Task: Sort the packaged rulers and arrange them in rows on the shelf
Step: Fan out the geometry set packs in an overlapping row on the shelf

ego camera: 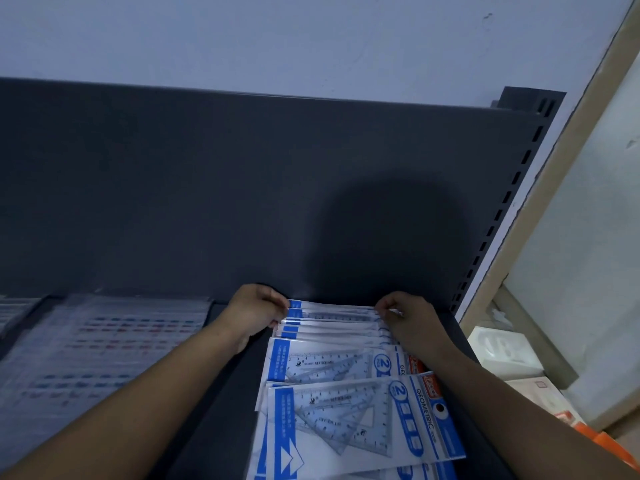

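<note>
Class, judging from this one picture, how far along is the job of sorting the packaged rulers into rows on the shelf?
Done: rows of clear ruler packs lie flat on the shelf at the left. In hand: the left hand and right hand grip opposite ends of the farthest pack in the overlapping blue set-square row. Left: squaring up that row; the nearest packs sit askew.

— What lies on the dark grey metal shelf (228,382)?

— Clear plastic packets of pale blue set squares with blue-and-white card headers (332,362), overlapping flat in a row that runs from front to back on the right.

— And left?

— Flat transparent packs with red and blue markings (104,344), blurred, possibly straight rulers.
</note>
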`<state>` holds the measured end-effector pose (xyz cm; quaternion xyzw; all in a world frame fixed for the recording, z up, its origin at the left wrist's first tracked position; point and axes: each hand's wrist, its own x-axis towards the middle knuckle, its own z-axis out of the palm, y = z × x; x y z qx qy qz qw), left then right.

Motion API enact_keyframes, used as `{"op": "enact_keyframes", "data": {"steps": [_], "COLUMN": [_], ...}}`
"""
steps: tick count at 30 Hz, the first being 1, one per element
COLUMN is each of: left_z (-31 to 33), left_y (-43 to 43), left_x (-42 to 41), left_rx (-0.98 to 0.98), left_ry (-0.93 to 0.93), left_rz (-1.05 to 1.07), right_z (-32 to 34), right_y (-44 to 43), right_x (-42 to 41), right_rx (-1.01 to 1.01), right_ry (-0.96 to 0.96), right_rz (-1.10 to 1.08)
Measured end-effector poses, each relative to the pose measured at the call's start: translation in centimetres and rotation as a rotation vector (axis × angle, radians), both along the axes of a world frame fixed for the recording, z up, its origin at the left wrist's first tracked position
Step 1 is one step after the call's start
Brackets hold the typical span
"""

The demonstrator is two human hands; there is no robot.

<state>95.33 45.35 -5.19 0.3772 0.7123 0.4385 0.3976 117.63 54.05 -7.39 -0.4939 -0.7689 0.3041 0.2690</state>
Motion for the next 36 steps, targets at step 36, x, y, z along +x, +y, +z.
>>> {"op": "enact_keyframes", "data": {"steps": [36], "left_z": [-0.77], "left_y": [-0.52], "left_x": [-0.59], "left_rx": [0.041], "left_ry": [0.573], "left_rz": [-0.184], "right_z": [0.42], "right_y": [0.53], "right_x": [0.09], "right_rx": [0.012], "right_ry": [-0.133], "right_rz": [0.182]}}
